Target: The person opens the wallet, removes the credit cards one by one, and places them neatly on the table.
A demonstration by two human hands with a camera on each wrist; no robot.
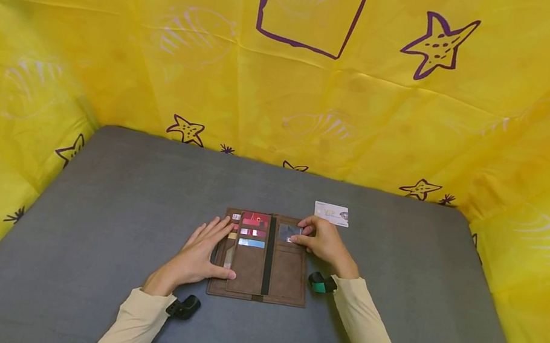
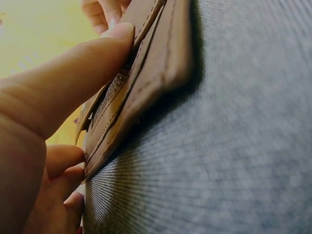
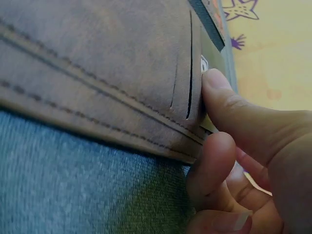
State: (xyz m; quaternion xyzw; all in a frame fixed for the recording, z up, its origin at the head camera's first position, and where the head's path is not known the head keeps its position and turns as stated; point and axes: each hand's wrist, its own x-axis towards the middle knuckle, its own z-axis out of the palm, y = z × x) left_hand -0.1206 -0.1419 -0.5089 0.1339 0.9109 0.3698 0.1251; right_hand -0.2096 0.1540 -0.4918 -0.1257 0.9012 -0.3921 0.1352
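A brown wallet lies spread on the grey surface, its card slots facing up. My left hand rests on its left side, fingers spread along the outer slots and thumb on the edge of an inner flap. At the upper right slot my right hand pinches a dark card, which is partly inside the slot. In the right wrist view the thumb lies on that card's face; its far side is hidden. Red and blue cards fill slots on the inner flap.
A white card marked VIP lies behind the wallet, just beyond my right hand. A black elastic band runs down the wallet's middle. Yellow cloth with starfish drawings hangs around the back and sides of the grey table.
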